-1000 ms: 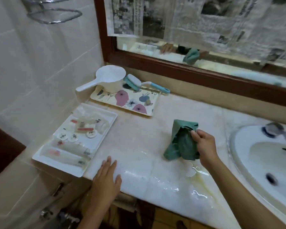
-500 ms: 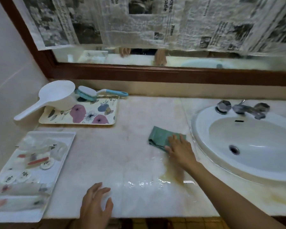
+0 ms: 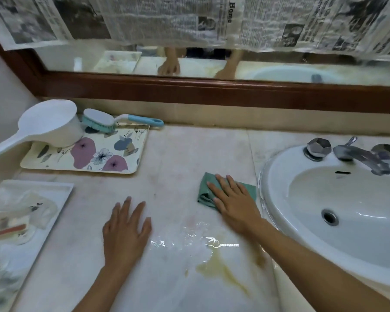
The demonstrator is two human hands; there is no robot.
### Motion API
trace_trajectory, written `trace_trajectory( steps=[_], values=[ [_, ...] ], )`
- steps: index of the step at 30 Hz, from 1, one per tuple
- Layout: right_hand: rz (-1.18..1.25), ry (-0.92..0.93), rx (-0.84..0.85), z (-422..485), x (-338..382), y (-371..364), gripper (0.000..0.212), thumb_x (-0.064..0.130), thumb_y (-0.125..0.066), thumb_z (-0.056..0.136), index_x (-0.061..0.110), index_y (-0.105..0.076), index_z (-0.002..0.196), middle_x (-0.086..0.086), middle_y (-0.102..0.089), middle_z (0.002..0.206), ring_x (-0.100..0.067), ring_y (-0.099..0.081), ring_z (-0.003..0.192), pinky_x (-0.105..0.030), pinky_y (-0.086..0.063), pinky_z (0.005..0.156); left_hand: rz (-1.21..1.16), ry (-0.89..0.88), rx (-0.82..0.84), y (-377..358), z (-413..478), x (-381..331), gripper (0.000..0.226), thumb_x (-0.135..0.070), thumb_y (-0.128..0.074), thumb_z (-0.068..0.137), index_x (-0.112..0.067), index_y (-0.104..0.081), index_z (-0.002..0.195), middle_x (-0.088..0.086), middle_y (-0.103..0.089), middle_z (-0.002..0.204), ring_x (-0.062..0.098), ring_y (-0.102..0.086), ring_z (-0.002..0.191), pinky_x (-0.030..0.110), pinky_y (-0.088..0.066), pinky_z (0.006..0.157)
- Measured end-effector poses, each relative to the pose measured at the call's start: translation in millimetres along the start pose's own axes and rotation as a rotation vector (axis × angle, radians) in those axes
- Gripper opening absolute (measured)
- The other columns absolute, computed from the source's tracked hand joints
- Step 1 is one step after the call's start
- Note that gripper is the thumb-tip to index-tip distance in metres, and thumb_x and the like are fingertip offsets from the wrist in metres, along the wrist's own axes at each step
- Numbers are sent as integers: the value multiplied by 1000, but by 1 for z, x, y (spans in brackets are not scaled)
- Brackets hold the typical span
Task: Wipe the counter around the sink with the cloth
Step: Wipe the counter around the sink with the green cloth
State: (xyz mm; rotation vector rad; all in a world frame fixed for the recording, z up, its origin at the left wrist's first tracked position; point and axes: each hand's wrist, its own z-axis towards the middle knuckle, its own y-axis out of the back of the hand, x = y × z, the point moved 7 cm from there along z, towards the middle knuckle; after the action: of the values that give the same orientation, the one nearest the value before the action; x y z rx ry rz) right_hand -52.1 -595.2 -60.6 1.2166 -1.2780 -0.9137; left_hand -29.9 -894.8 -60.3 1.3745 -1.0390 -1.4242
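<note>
A folded green cloth [image 3: 205,190] lies flat on the pale marble counter [image 3: 176,158], just left of the white oval sink [image 3: 347,206]. My right hand [image 3: 234,203] presses down on the cloth with fingers spread, covering most of it. My left hand [image 3: 125,233] rests flat on the counter to the left, fingers apart, holding nothing. A wet patch and a yellowish stain [image 3: 216,266] lie on the counter between my two arms.
A floral tray [image 3: 88,154] at the back left carries a white scoop [image 3: 47,127] and a teal brush [image 3: 113,121]. A white tray [image 3: 20,221] of small toiletries sits at the left edge. The faucet [image 3: 358,156] stands behind the basin. A newspaper-covered mirror hangs above.
My right hand brought the hanging cloth down onto the counter by the sink and now presses it flat. My left hand shifted up onto the counter surface. The view turned toward the sink.
</note>
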Motion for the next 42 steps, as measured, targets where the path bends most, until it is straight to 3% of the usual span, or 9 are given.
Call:
trace_trajectory(
  steps=[5,9,14,18,24,29,34,37,42],
  values=[
    [-17,-238,-40,75,-62,16,56,51,-6,96,40,-8,151,5,-3,162,-22,-2,148,-42,-7,117,31,43,6,-8,2,0,58,-56,-31,84,-37,-46,137,-4,-31,156,23,-25,144,46,-31,104],
    [58,-378,-34,119,-39,11,58,50,-11,99,31,-4,153,-3,4,162,-30,10,147,-50,-3,118,54,52,4,-9,4,2,57,-55,-33,84,-37,-47,136,-5,-31,156,23,-26,144,46,-32,104],
    [64,-4,-8,48,65,-16,58,52,-19,98,34,-10,153,2,3,162,-24,10,148,-47,-3,116,49,63,15,-8,3,2,57,-56,-33,84,-36,-48,135,-5,-32,156,23,-27,143,46,-33,102],
    [-18,175,16,-14,36,-14,57,54,-18,98,38,-9,152,9,3,161,-17,8,148,-39,-3,115,45,60,18,-7,2,0,57,-56,-32,85,-36,-48,136,-4,-31,156,23,-25,144,47,-31,104],
    [-42,-236,-13,77,-69,15,60,53,-8,96,32,-4,153,0,1,162,-24,5,148,-43,-6,118,40,65,-1,-7,2,1,57,-55,-33,84,-36,-49,135,-3,-33,155,24,-28,143,47,-31,102],
    [77,-438,-15,134,-48,13,61,51,-13,99,28,1,154,-7,8,162,-32,11,147,-50,-3,118,44,59,5,-9,3,2,57,-55,-32,85,-35,-48,136,-3,-32,156,25,-26,144,48,-30,103],
    [31,-8,-43,35,56,-14,55,46,-22,100,36,-10,152,2,0,162,-25,8,148,-47,-2,116,41,64,10,-10,2,2,58,-56,-32,84,-34,-48,136,-3,-30,156,25,-26,144,49,-30,103],
    [34,149,22,-9,43,-17,52,48,-17,99,42,-12,151,12,-3,161,-18,3,149,-42,-3,115,38,62,17,-9,3,2,59,-57,-31,85,-35,-47,136,-4,-29,157,24,-24,144,49,-29,103],
    [-16,-245,-57,62,-61,7,55,46,-13,98,35,-11,152,4,-6,162,-24,-3,148,-50,-13,116,35,78,23,-9,2,1,58,-57,-31,84,-36,-47,136,-5,-29,157,22,-23,145,47,-27,104]
  ],
)
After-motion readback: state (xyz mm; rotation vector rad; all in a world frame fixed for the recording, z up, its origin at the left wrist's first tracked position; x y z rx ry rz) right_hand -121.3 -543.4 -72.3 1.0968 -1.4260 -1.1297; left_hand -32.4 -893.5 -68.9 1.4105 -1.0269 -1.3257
